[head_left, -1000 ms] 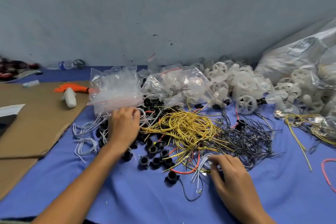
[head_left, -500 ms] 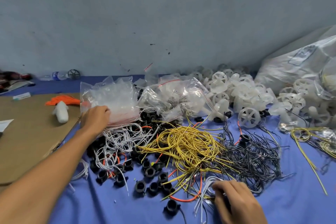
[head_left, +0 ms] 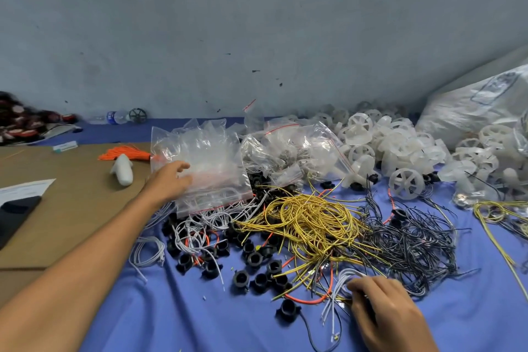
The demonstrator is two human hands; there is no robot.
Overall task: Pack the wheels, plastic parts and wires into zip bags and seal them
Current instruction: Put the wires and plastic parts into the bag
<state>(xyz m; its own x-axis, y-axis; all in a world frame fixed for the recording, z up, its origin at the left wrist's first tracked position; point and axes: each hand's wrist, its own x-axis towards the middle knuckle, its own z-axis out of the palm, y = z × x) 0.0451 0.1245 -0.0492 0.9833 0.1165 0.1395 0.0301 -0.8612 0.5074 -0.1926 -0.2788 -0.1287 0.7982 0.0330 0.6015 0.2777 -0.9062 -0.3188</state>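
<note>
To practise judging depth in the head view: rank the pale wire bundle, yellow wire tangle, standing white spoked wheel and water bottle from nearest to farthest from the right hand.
1. pale wire bundle: in the right hand, front.
2. yellow wire tangle: centre, just beyond.
3. white spoked wheel: upright, back right.
4. water bottle: far left, by the wall.

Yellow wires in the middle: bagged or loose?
Loose. The yellow wires lie in a bare tangle on the blue cloth, no bag around them. The right hand holds grey wires instead.
</note>
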